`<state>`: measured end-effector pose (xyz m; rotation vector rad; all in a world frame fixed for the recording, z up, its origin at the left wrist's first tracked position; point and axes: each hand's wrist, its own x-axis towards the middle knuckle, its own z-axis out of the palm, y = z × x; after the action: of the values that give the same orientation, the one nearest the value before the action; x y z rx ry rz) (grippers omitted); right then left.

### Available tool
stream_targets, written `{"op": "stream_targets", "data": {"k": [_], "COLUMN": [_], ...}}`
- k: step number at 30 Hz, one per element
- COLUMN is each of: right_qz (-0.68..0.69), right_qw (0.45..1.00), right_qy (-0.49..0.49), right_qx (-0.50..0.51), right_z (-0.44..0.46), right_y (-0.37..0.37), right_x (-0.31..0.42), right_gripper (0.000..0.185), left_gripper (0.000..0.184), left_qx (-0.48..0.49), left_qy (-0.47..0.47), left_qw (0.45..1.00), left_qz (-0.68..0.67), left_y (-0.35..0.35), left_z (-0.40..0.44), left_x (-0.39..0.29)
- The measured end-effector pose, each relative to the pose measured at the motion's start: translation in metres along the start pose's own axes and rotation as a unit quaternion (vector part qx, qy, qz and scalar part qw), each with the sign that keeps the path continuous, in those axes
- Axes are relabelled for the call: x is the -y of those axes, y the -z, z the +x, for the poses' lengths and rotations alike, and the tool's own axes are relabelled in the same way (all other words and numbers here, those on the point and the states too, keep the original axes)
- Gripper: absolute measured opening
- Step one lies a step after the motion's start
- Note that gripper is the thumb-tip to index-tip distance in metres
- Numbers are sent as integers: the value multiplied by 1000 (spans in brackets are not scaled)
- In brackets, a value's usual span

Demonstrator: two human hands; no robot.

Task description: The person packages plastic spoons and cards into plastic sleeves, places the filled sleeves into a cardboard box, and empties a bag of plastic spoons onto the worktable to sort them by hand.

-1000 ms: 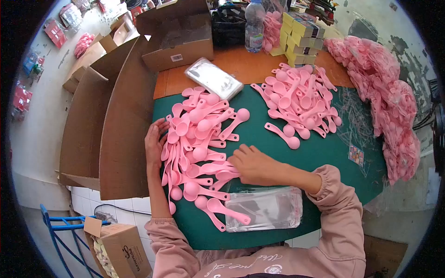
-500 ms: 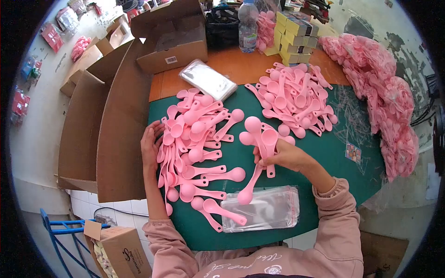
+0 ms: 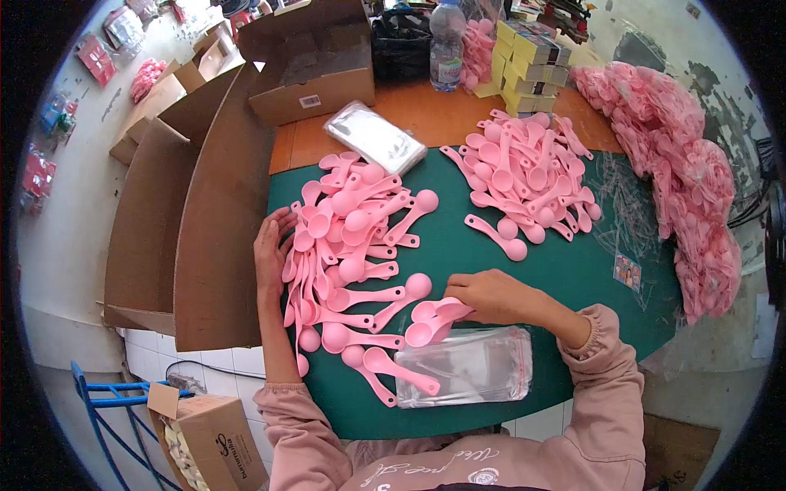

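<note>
Pink spoons lie in a large pile (image 3: pixel 344 237) on the green table surface (image 3: pixel 442 254). My left hand (image 3: pixel 272 250) rests against the pile's left edge, its fingers spread and partly hidden by spoons. Several spoons (image 3: pixel 434 322) are bunched together by their handles in my right hand (image 3: pixel 490 296), bowls pointing left, just above the stack of clear plastic bags (image 3: pixel 475 372). Two loose spoons overlap the left end of those bags. Farther back on the right sits a second pile of pink spoons (image 3: pixel 528 176).
Open cardboard boxes (image 3: pixel 217 204) stand along the left side. At the back are a clear packet (image 3: pixel 377 137), a water bottle (image 3: pixel 447 49) and stacked yellow-edged cards (image 3: pixel 530 69). Bagged pink spoons (image 3: pixel 671 155) line the right edge. A blue metal frame (image 3: pixel 123 401) is at lower left.
My right hand took spoons from the near pile, raised them upright, then lowered and turned them so the bowls point left. My left hand stays beside the pile.
</note>
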<state>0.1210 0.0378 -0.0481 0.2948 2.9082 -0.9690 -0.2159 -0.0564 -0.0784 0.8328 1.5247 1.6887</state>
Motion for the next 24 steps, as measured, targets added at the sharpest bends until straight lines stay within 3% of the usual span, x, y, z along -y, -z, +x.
{"op": "stream_targets", "data": {"k": [4,6,7,8,9,11,13,15,17,22,24], "right_qz": [2,14,-39,-111,-113,-419,-355,-196,-158,-160,-146], "right_qw": [998,993,977,970,969,840,889,965,968,974,982], "right_qy": [4,-34,-85,-161,-161,-281,-155,-17,106,52,17], "right_qx": [-58,-112,-193,-147,-148,-201,-242,-173,-166,-149,-116], "right_z": [-10,-12,-18,-20,-18,-10,16,54,90,129,124], "right_y": [34,79,88,107,111,118,105,99,74,44,29], "right_x": [-19,-32,-58,-74,-73,-68,-70,-37,-30,-27,-25], "right_gripper": [26,27,30,34,34,46,58,69,72,75,75], "left_gripper": [36,36,36,36,35,35,35,35,35,28,25], "left_qx": [4,3,5,4,-1,-5,5,-1,7,1,24], "left_qy": [4,3,3,2,7,7,4,3,2,-66,-183], "left_qw": [1000,1000,1000,1000,1000,1000,1000,1000,1000,997,962], "left_qz": [-15,-16,-17,-18,-18,-18,-11,-8,-4,39,201], "left_y": [2,2,2,1,1,1,4,1,1,2,2], "left_z": [2,2,2,1,1,2,3,1,1,3,4], "left_x": [3,3,2,2,2,1,3,2,0,7,13]}}
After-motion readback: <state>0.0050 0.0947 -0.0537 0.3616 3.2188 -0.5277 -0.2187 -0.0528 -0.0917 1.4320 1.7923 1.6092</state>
